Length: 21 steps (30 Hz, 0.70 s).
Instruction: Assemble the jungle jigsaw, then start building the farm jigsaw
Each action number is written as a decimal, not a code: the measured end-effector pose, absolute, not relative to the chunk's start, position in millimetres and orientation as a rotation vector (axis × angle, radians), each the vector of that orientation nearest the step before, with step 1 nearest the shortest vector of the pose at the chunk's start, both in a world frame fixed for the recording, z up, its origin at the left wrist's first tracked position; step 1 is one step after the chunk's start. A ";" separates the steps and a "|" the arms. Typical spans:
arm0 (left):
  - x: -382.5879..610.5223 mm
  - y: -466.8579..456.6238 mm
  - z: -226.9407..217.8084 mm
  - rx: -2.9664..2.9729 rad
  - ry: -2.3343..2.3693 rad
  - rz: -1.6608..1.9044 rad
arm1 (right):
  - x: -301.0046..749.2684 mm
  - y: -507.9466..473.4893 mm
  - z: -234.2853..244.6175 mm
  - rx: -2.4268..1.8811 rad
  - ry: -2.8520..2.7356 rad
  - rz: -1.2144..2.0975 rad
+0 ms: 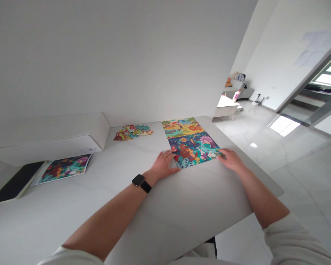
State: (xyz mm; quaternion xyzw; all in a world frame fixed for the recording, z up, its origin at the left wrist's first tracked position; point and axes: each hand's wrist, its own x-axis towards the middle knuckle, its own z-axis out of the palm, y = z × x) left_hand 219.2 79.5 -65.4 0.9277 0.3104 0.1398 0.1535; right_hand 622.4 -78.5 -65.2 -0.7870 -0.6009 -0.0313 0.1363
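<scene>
A colourful animal jigsaw puzzle (193, 149) lies flat on the table, with a yellow safari scene at the far end and a dark blue forest scene nearer me. My left hand (165, 164) rests at its left edge, thumb and fingers apart, the thumb by the near left corner. At the near right corner, my right hand (230, 159) has its fingers closed on the puzzle's edge, partly covering it. Loose puzzle pieces (134, 131) are heaped to the left, against the wall.
A printed picture sheet (66, 168) with a similar forest scene lies at the left. Next to it sits a dark, pale-rimmed flat object (18, 182). A white box-like ledge (71, 132) runs along the wall. The table's right edge (245, 158) borders a shiny floor.
</scene>
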 end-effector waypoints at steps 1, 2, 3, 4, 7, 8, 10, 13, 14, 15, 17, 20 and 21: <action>218.7 80.4 -66.9 2.659 0.877 0.412 | 622.8 -78.9 -67.0 -2.264 -1.733 -0.095; 218.4 82.1 -68.5 2.655 0.860 0.427 | 623.1 -79.3 -68.9 -2.251 -1.729 -0.099; 218.6 85.0 -70.0 2.645 0.849 0.449 | 623.4 -79.6 -70.7 -2.239 -1.725 -0.101; 219.3 89.2 -71.3 2.628 0.853 0.476 | 623.7 -79.9 -72.5 -2.231 -1.721 -0.102; 224.5 111.0 -72.1 2.548 1.012 0.535 | 624.9 -80.6 -77.2 -2.220 -1.697 -0.105; 226.9 120.7 -71.2 2.520 1.108 0.515 | 625.5 -80.9 -78.6 -2.217 -1.689 -0.105; 232.2 141.6 -67.9 2.495 1.237 0.445 | 626.6 -81.6 -80.9 -2.208 -1.675 -0.102; 239.6 169.3 -62.0 2.519 1.257 0.310 | 627.9 -83.1 -82.9 -2.182 -1.671 -0.094; 241.6 176.3 -60.7 2.534 1.234 0.281 | 628.0 -83.6 -83.1 -2.173 -1.670 -0.093; 243.3 182.0 -60.0 2.551 1.206 0.268 | 627.9 -84.2 -83.1 -2.166 -1.666 -0.092; 245.8 189.6 -60.3 2.582 1.161 0.279 | 627.4 -85.1 -82.2 -2.161 -1.653 -0.088; 248.6 194.8 -63.6 2.615 1.120 0.333 | 627.0 -86.2 -79.0 -2.165 -1.631 -0.070; 249.6 195.7 -64.7 2.623 1.102 0.345 | 627.4 -86.5 -77.8 -2.167 -1.623 -0.065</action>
